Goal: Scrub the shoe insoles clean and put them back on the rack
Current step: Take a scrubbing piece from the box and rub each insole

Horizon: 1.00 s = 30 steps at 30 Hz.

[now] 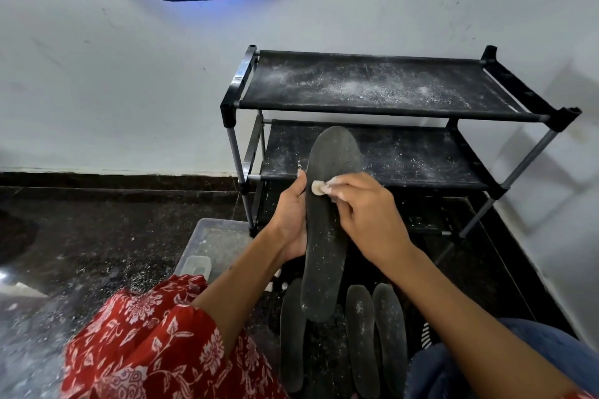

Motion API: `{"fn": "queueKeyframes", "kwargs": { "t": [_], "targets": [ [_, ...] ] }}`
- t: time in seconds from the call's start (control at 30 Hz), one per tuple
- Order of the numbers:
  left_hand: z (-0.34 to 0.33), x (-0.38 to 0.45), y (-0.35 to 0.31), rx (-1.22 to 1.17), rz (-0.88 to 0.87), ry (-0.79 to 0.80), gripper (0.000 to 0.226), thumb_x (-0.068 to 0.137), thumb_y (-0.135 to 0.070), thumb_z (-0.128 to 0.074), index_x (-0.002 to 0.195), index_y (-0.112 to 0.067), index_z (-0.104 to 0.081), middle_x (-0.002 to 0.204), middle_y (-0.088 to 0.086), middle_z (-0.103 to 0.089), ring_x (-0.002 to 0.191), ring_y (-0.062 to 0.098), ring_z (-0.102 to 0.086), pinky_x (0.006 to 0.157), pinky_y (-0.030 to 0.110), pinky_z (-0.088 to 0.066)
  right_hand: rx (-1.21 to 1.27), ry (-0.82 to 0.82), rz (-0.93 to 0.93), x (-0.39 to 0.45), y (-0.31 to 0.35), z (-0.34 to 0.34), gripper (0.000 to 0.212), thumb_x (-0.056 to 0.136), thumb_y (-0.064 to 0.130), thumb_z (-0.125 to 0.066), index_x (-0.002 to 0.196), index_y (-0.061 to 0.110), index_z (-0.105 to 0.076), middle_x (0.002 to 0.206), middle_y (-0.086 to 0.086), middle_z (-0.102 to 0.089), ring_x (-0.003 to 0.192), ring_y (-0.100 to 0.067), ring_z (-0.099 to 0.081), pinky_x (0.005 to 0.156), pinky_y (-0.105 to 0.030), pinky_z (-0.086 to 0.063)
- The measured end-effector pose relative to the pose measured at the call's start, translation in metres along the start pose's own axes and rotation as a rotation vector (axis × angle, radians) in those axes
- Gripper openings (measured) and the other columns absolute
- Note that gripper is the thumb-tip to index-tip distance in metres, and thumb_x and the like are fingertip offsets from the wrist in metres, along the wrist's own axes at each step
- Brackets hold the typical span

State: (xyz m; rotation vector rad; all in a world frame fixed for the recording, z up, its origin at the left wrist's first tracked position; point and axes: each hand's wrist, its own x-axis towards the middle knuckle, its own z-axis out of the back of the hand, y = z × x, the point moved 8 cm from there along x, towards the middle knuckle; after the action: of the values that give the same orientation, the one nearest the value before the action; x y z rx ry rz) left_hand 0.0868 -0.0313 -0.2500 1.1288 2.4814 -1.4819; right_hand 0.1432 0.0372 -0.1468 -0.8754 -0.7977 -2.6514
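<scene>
In the head view, the left hand (pixel 291 220) grips a dark insole (pixel 327 236) by its left edge, holding it upright in front of the black rack (pixel 389 107). The right hand (pixel 366 214) pinches a small pale scrubber (pixel 317 188) against the insole's face. Three more insoles (pixel 359 340) lie on the floor (pixel 129 236) nearer, below the held one.

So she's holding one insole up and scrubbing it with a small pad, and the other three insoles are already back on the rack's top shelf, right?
Not quite. The head view shows the other three insoles lying on the floor, not on the rack's top shelf. The rest holds: left hand holds the insole, right hand scrubs with a small pad.
</scene>
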Motion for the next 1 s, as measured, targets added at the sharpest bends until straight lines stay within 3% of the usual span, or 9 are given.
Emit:
{"fn": "queueKeyframes", "kwargs": {
  "t": [0.17, 0.3, 0.47, 0.57, 0.67, 0.73, 0.8, 0.93, 1.0],
  "targets": [
    [0.002, 0.000, -0.001, -0.019, -0.001, -0.024, 0.072, 0.096, -0.060, -0.019, 0.117, -0.005, -0.060, 0.099, 0.015, -0.072, 0.089, 0.025, -0.070, 0.078, 0.034, -0.055, -0.025, 0.144, 0.033, -0.009, 0.007, -0.023, 0.025, 0.073, -0.001, -0.056, 0.088, 0.006, -0.075, 0.086, -0.004, -0.071, 0.079, -0.024, -0.065, 0.070, -0.037, -0.057],
    [0.002, -0.003, -0.009, -0.037, -0.031, -0.009, 0.078, 0.095, -0.063, -0.013, 0.127, -0.003, -0.051, 0.112, 0.027, -0.065, 0.102, 0.031, -0.066, 0.090, 0.037, -0.051, 0.051, 0.257, 0.070, -0.024, 0.018, -0.032, 0.023, 0.074, 0.004, -0.054, 0.082, 0.009, -0.075, 0.084, 0.000, -0.071, 0.078, -0.018, -0.064, 0.071, -0.035, -0.056],
    [-0.004, -0.003, -0.004, 0.012, -0.021, 0.003, 0.072, 0.096, -0.060, -0.012, 0.106, -0.010, -0.063, 0.085, 0.013, -0.074, 0.074, 0.024, -0.072, 0.061, 0.033, -0.058, -0.089, -0.065, 0.035, -0.003, -0.003, 0.007, 0.015, 0.077, -0.002, -0.062, 0.087, 0.002, -0.074, 0.088, -0.007, -0.070, 0.080, -0.024, -0.065, 0.072, -0.033, -0.055],
    [-0.005, -0.004, 0.001, 0.029, -0.013, -0.007, 0.072, 0.096, -0.059, -0.011, 0.105, -0.011, -0.064, 0.086, 0.012, -0.074, 0.073, 0.024, -0.072, 0.059, 0.034, -0.058, -0.181, -0.073, -0.003, 0.001, -0.012, 0.004, 0.015, 0.074, -0.004, -0.064, 0.085, 0.000, -0.073, 0.085, -0.009, -0.069, 0.078, -0.028, -0.065, 0.062, -0.036, -0.057],
    [0.002, -0.004, -0.004, 0.031, -0.056, -0.062, 0.071, 0.097, -0.058, -0.013, 0.106, -0.009, -0.063, 0.092, 0.011, -0.074, 0.083, 0.021, -0.071, 0.071, 0.030, -0.056, -0.159, 0.048, -0.011, -0.012, -0.007, -0.017, 0.023, 0.065, -0.008, -0.067, 0.084, 0.002, -0.074, 0.083, -0.006, -0.069, 0.075, -0.027, -0.063, 0.064, -0.034, -0.057],
    [0.004, -0.004, -0.009, -0.007, -0.069, -0.074, 0.077, 0.095, -0.061, -0.011, 0.110, -0.005, -0.062, 0.107, 0.020, -0.069, 0.098, 0.027, -0.067, 0.087, 0.035, -0.052, -0.101, 0.132, -0.007, -0.022, 0.002, -0.029, 0.020, 0.065, -0.003, -0.065, 0.081, 0.004, -0.074, 0.080, -0.003, -0.068, 0.075, -0.024, -0.063, 0.064, -0.034, -0.057],
    [0.007, -0.004, -0.010, -0.033, -0.067, -0.084, 0.081, 0.094, -0.063, -0.009, 0.111, -0.004, -0.061, 0.112, 0.025, -0.065, 0.103, 0.032, -0.064, 0.093, 0.039, -0.049, -0.050, 0.176, 0.006, -0.027, 0.009, -0.032, 0.020, 0.067, 0.002, -0.057, 0.079, 0.005, -0.074, 0.079, -0.003, -0.068, 0.075, -0.023, -0.064, 0.064, -0.036, -0.057],
    [0.002, -0.007, -0.007, -0.019, -0.058, -0.078, 0.075, 0.097, -0.059, -0.011, 0.102, -0.008, -0.064, 0.087, 0.013, -0.074, 0.076, 0.023, -0.072, 0.061, 0.031, -0.058, -0.101, -0.036, 0.024, -0.010, 0.002, 0.000, 0.027, 0.081, 0.006, -0.048, 0.087, 0.002, -0.073, 0.086, -0.006, -0.068, 0.078, -0.024, -0.064, 0.068, -0.032, -0.056],
    [-0.004, -0.009, -0.001, -0.029, -0.024, -0.045, 0.075, 0.096, -0.059, -0.010, 0.099, -0.008, -0.064, 0.081, 0.013, -0.074, 0.068, 0.025, -0.072, 0.055, 0.034, -0.058, -0.177, -0.073, -0.002, -0.004, -0.008, 0.006, 0.016, 0.079, -0.001, -0.058, 0.085, 0.000, -0.073, 0.085, -0.007, -0.068, 0.078, -0.026, -0.063, 0.063, -0.035, -0.057]
  ]
}}
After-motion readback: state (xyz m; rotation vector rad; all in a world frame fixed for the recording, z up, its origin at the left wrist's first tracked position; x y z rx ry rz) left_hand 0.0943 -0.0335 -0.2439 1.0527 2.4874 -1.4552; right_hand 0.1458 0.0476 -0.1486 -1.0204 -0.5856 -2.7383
